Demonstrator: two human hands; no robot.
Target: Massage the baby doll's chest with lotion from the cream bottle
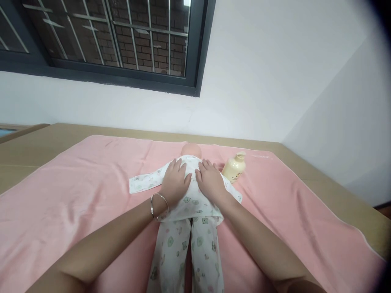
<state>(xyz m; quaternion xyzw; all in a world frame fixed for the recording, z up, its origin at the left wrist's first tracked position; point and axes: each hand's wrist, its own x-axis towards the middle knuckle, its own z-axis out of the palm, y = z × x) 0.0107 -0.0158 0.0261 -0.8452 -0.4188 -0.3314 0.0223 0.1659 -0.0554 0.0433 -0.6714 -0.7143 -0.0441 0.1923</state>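
Observation:
A baby doll (191, 150) in a white printed top (195, 205) and matching trousers (200, 248) lies stretched out, its head toward the wall. I see no face on it. My left hand (176, 183) rests flat on the left side of the doll's upper body, fingers extended, with a bangle (152, 207) at the wrist. On the right side lies my right hand (210, 179), also flat with fingers out. Between the two thumbs there is a narrow gap of cloth. One doll sleeve (143, 183) spreads left; my right hand and forearm partly cover the other.
A pale yellow pump bottle (235, 167) leans or lies just right of my right hand. Under everything is a pink sheet (100, 175) on a tan padded surface (70, 132). Behind stand a white wall (244, 101) and a dark-framed barred window (137, 36).

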